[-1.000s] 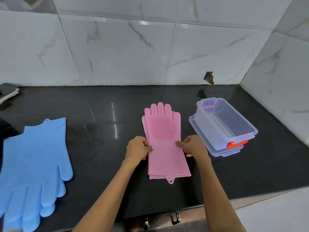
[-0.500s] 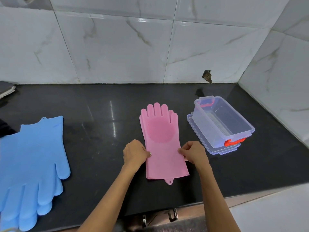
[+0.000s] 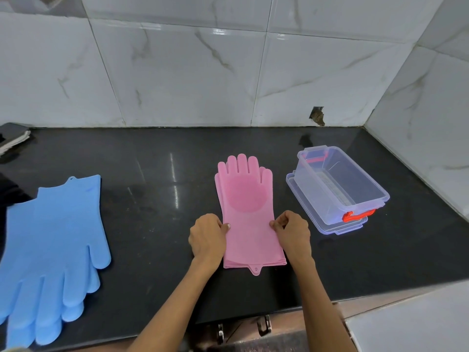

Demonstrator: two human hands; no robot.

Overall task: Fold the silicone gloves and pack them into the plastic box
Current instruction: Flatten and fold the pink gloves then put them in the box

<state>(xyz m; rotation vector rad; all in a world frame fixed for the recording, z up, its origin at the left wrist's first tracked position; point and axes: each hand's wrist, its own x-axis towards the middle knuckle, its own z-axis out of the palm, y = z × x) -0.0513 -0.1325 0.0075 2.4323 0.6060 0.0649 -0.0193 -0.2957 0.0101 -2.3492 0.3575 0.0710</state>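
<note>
Two pairs of silicone gloves are seen: stacked flat pink silicone gloves (image 3: 247, 217) with a round bristled palm patch, and flat light-blue silicone gloves (image 3: 50, 252) well left of them. One clear rectangular plastic box (image 3: 337, 189) with red latches stands open on its lid, just right of the pink gloves. The pink gloves' side edges are pinched by the left hand (image 3: 207, 236) and right hand (image 3: 291, 232). Everything is carried by a glossy black surface (image 3: 152, 174) backed by white marble tiles (image 3: 177, 72).

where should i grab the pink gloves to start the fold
Pinch the pink gloves at the two long side edges near mid-length, left hand from the left, right hand from the right. They lie flat and stacked, fingers pointing away.
</note>
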